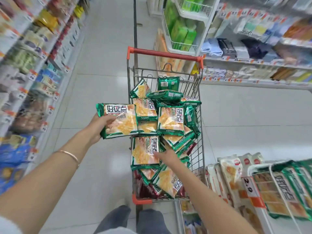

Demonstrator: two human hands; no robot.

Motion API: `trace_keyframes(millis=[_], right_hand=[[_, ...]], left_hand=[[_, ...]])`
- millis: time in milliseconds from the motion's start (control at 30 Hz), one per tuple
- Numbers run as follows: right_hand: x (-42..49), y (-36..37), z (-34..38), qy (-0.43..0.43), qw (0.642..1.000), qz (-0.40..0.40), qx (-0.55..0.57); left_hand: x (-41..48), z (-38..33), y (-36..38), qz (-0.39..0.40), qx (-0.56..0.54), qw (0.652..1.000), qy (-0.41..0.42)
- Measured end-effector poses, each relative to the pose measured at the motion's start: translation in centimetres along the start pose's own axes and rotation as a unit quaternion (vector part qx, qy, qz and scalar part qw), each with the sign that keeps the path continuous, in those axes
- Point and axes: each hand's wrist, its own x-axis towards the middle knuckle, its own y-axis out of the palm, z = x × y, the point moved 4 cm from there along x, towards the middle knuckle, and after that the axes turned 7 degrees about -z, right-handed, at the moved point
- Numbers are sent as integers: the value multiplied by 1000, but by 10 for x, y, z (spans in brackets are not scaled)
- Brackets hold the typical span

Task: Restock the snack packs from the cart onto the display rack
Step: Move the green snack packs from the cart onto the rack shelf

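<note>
Pack (120, 120) of flat, glossy foil

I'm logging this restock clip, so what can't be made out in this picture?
Head view:
Left shelves: motion-blurred, price tags unreadable.
Display rack: cut off by the right edge.
Dark red packs: buried under green packs in the cart.
Left hand fingers: mostly hidden behind its held pack.

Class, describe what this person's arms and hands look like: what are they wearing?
Both forearms are bare, and neither the left hand nor the right hand is gloved. A thin rose-gold bangle circles the left wrist. A pale sleeve shows at the upper end of the left arm.
</note>
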Motion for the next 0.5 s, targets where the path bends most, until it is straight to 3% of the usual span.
trace_keyframes(millis=[100,267,500], right_hand=[[-8,14,-1,-17,997,-69,-23],[-19,-11,-8,-60,984,-104,130],[-42,-100,-40,-57,938,-66,336]], left_hand=[[6,3,-15,-43,7,999,25],[9,-1,-20,-74,6,995,64],[-12,-20,30,70,115,988,77]])
